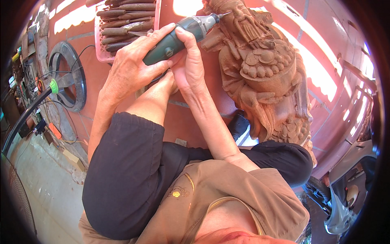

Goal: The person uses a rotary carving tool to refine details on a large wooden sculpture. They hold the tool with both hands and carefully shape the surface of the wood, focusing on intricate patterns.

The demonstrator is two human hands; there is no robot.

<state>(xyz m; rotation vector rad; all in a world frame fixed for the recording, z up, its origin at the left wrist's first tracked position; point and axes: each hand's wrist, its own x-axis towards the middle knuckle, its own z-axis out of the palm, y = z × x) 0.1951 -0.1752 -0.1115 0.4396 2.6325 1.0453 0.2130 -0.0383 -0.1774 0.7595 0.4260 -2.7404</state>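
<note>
A dark green rotary tool [175,44] lies slantwise between my two hands, its thin bit pointing up and right. My left hand [132,61] is closed round its rear part, thumb along the underside. Nearer the front, my right hand [190,61] is closed on the body, with its thumb pressed on top and the other fingers partly hidden. The bit's tip is at the face of a brown carved wooden statue [268,77], a bearded figure with a hat and a heaped bowl of round pieces. Whether the tip touches the wood I cannot tell.
A pink basket [98,38] of wooden-handled tools stands beyond my left hand. A round black fan base [77,91] with a green-collared pole [34,103] is at the left, with cables around it. My bent knee [130,126] rises below my left hand. A motorbike [339,213] shows lower right.
</note>
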